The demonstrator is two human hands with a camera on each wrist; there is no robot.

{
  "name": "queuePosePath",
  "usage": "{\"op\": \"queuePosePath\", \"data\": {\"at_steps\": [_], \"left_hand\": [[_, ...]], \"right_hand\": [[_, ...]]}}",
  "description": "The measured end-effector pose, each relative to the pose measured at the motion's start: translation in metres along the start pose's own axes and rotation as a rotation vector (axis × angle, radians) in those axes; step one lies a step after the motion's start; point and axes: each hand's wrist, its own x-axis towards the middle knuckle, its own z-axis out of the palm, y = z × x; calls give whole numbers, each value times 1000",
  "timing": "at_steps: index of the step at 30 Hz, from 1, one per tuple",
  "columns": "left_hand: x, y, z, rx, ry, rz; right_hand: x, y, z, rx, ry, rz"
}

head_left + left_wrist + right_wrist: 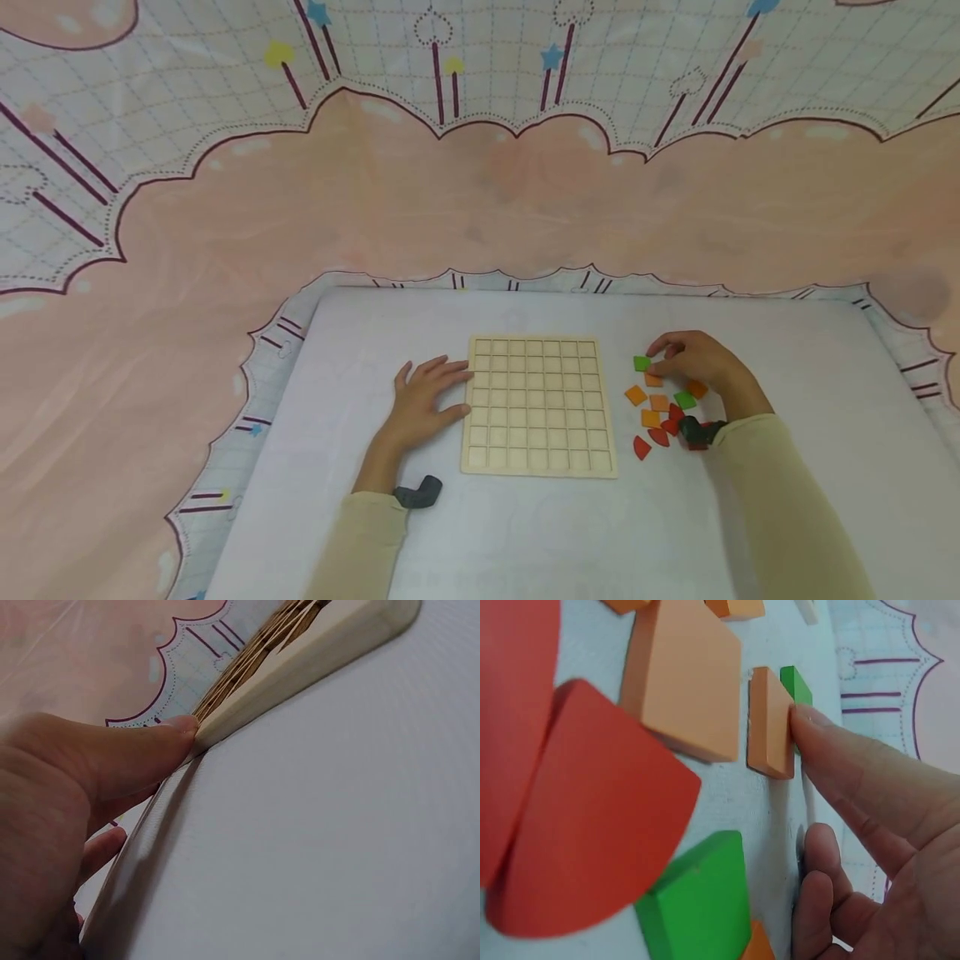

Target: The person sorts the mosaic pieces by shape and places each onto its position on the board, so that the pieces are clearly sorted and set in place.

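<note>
A pale wooden board with a grid of square recesses lies flat on the table. My left hand rests at its left side, fingers spread, with fingertips touching the edge. In the left wrist view the thumb presses against the board's side. Over the loose pieces on the right is my right hand. Its thumb and index finger are bent around a green piece, beside an orange piece. In the right wrist view the thumb hides part of that green piece; whether it is pinched is unclear.
Several orange square pieces, another green piece and several red wedge pieces lie right of the board. The white table is bordered by a patterned cloth. Each wrist wears a dark device.
</note>
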Motion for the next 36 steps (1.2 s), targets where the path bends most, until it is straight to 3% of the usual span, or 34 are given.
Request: {"op": "queuePosePath", "data": {"at_steps": [10,21,29,36], "left_hand": [[1,3,2,9,-14,-30],[0,0,1,14,-10,-13],[-1,3,-2,-16,-27,20],[0,3,-3,-17,-6,53]], "right_hand": [[-2,4,5,27,56,15],[-19,4,8,43,88,-56],[-25,-18,19,133,166,-114],[-22,-53,42,325,106,-143]]}}
